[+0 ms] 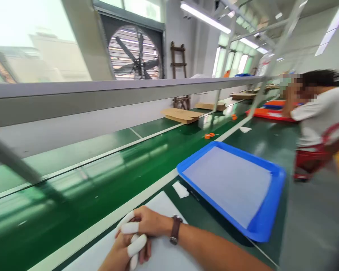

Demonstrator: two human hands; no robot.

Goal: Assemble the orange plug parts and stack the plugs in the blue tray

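– At the bottom centre of the frame, what could be upset from here?
– The white sheet, it is judged. It is rested on by both hands. The left hand rises from the lower edge, and the right hand, with a wristwatch on its wrist, is reached in from the lower right. Were the hands dragged sideways, the sheet could be creased. It could also be pushed over the pale edge strip onto the green conveyor belt just beside it on the left.
– How are the fingers held?
– They are closed and folded around one another, and nothing else is seen to be gripped. White finger cots are worn on several fingers, though which hand each belongs to cannot be told. A cot might be rubbed loose by such a clasp.
– How is the sheet to be described?
– It is seen as flat, plain white, thin and matt, much like paper. One corner shows above the right hand, and the rest is cut off by the frame's bottom edge. It is laid on the dark green surface. A small white scrap lies near that corner, and a blue tray with a pale liner is set apart at centre right.
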